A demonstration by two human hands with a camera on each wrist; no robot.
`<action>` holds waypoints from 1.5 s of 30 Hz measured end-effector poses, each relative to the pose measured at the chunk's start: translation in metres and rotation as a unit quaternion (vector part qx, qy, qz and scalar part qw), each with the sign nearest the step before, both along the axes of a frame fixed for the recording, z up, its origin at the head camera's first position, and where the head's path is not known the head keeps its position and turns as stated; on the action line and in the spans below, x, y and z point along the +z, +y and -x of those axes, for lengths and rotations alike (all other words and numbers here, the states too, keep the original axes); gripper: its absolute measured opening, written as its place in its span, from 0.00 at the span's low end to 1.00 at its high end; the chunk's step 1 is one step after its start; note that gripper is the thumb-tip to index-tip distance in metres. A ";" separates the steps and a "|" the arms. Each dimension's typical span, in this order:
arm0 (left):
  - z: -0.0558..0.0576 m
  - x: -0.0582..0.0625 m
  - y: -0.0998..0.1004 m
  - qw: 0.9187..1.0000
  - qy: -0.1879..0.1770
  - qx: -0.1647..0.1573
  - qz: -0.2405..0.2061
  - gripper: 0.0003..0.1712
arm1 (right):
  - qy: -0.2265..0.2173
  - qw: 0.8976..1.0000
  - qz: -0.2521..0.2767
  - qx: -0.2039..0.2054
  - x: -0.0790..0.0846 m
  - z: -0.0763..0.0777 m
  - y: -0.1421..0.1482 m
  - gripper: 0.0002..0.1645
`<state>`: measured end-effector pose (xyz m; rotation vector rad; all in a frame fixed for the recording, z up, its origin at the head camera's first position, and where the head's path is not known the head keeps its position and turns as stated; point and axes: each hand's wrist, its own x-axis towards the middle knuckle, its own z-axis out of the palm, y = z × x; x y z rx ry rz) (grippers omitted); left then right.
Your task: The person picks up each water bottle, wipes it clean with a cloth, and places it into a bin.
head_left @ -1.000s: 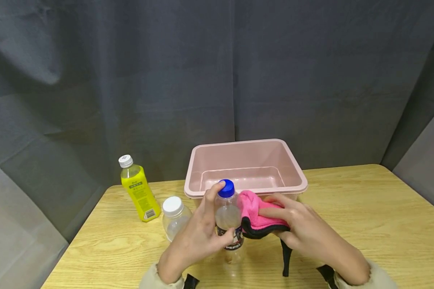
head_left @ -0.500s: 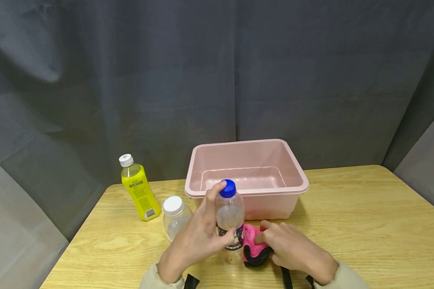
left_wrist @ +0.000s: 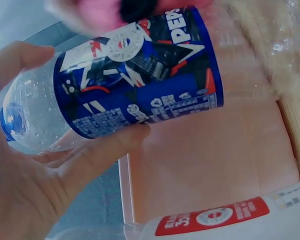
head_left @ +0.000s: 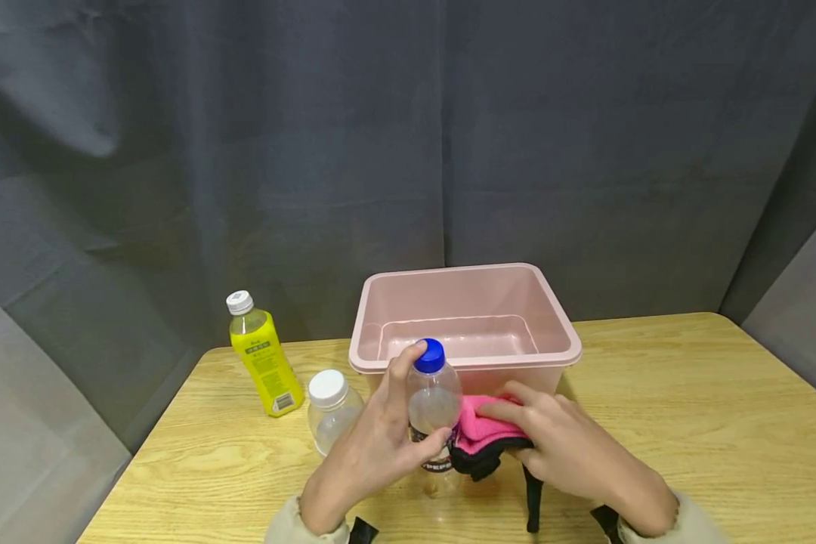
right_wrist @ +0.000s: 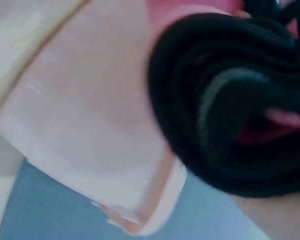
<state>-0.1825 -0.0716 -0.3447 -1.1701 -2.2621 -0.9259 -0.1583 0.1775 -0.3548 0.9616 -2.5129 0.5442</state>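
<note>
A clear Pepsi bottle with a blue cap stands upright before the pink bin. My left hand grips it from the left, index finger at the cap and thumb along the label. In the left wrist view, the thumb presses the lower edge of the bottle's blue label. My right hand holds a bunched pink cloth with black edging against the bottle's right side. Folds of the black edging fill much of the right wrist view. A dark strap hangs below that hand.
The pink bin stands open right behind the bottle. Just left of my left hand is a clear round bottle with a white cap. Farther left stands a yellow-labelled bottle. A grey curtain backs the wooden table.
My right hand took the cloth from the bottle's upper side down to its lower part, then back up to about label height. The left hand and the bottle have stayed in place.
</note>
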 end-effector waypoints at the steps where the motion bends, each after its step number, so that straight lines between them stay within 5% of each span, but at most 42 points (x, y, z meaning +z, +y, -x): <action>1: 0.000 0.000 0.000 1.000 0.000 -0.002 -0.001 0.57 | 0.025 0.999 0.021 -0.001 0.003 -0.002 0.000 0.38; 5: 0.000 0.000 0.000 1.000 0.009 -0.005 0.001 0.58 | 0.092 0.987 0.131 -0.003 0.015 -0.007 -0.004 0.44; 10: -0.001 -0.001 0.000 1.000 0.015 -0.005 0.002 0.58 | 0.114 0.958 0.259 0.036 0.018 -0.005 -0.007 0.44; 14: -0.001 -0.001 0.000 1.000 0.014 -0.003 0.002 0.59 | 0.120 0.944 0.301 0.067 0.016 -0.003 -0.009 0.27; 24: 0.000 0.000 0.004 1.000 0.003 -0.016 0.010 0.58 | 0.117 0.931 0.341 0.055 0.020 -0.009 -0.010 0.34; 29: 0.002 0.000 0.004 1.000 0.010 -0.020 0.011 0.58 | 0.118 0.945 0.294 0.084 0.016 -0.005 -0.006 0.24; 33: 0.002 -0.002 0.003 1.000 0.016 -0.016 0.011 0.58 | 0.125 0.962 0.229 0.085 0.015 -0.003 -0.002 0.44; 39: -0.001 -0.001 0.003 1.000 0.019 -0.007 0.013 0.59 | 0.110 0.985 0.125 0.054 0.015 -0.004 0.004 0.39; 42: -0.002 -0.001 0.003 1.000 0.012 0.001 0.017 0.59 | 0.058 0.997 0.040 0.036 0.003 -0.001 0.002 0.35; 45: -0.001 -0.001 0.002 1.000 0.001 -0.003 0.015 0.58 | -0.030 0.998 -0.045 0.032 -0.015 0.005 -0.003 0.30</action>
